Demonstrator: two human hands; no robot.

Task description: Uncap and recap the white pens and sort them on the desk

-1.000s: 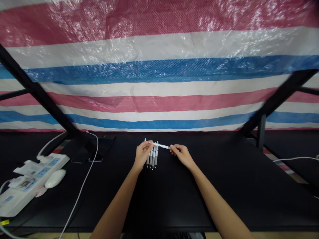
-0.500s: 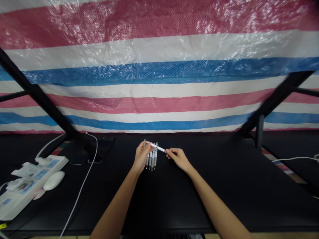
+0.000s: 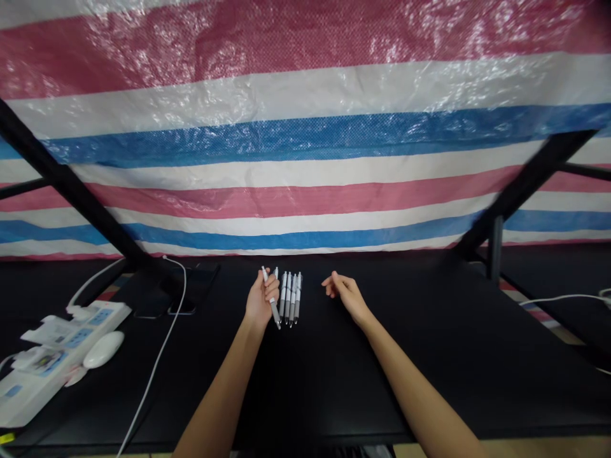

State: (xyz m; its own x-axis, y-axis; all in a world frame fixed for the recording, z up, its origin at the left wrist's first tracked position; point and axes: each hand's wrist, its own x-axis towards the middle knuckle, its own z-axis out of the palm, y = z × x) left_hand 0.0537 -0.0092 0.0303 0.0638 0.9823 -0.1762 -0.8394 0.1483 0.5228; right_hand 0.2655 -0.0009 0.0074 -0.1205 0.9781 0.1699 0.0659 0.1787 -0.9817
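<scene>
My left hand [image 3: 260, 301] is closed around a white and grey pen [image 3: 272, 299], which tilts with its grey tip down toward the table. Just right of that hand, several similar pens [image 3: 291, 298] lie side by side in a row, tips toward me. Another white pen end [image 3: 275, 272] shows behind the left fingers, the rest of it hidden. Off to the right of the row, my right hand [image 3: 347, 295] hovers with loosely bent fingers, somewhat apart, and nothing visible in them.
A white power strip [image 3: 64, 356] with plugs and a white mouse-like object [image 3: 104, 349] lie at left. A white cable [image 3: 162, 356] crosses the black table [image 3: 324, 394]. Dark flat devices [image 3: 184, 296] sit farther back. Black slanted posts [image 3: 510, 203] stand before a striped sheet [image 3: 305, 203].
The pen, formerly stretched between both hands above the row, is now in my left hand alone, turned tip down. My left hand moved left; my right hand let go and moved slightly right.
</scene>
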